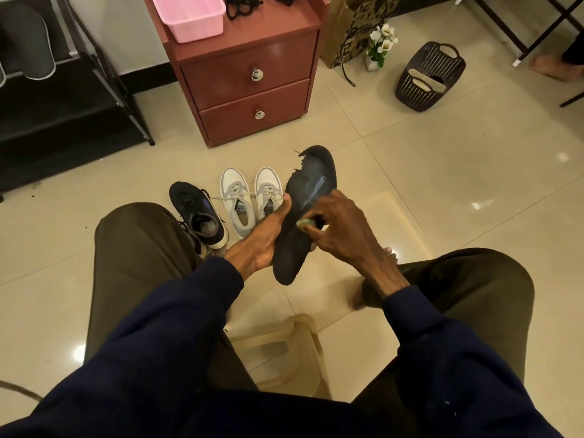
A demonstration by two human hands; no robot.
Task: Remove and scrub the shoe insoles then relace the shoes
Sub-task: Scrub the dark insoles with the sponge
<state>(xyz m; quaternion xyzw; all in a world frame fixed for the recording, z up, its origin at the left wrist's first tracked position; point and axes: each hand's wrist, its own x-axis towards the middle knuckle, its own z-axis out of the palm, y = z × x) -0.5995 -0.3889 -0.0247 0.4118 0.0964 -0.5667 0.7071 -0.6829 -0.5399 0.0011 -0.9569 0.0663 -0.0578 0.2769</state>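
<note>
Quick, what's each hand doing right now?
Left hand: holding the black insole.
Right hand: gripping a small green scrubber against the insole.

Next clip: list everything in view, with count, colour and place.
insole: 1, black, toe torn, held up
scrub pad: 1, green, on insole
dark shoe: 1 clear, black, floor, left of white pair
white shoes: 2, white-grey, floor before cabinet
cabinet: 1, red-brown, by wall
tray: 1, pink, on cabinet
laces: bundles, black, on cabinet
basket: 1, dark, floor right
paper bag: 1, brown, right of cabinet
flowers: 1 pot, white, beside bag
rack: 1, black, far left
stool: 1, beige, under person
left hand: grips insole
right hand: fingers pinch scrub pad
</note>
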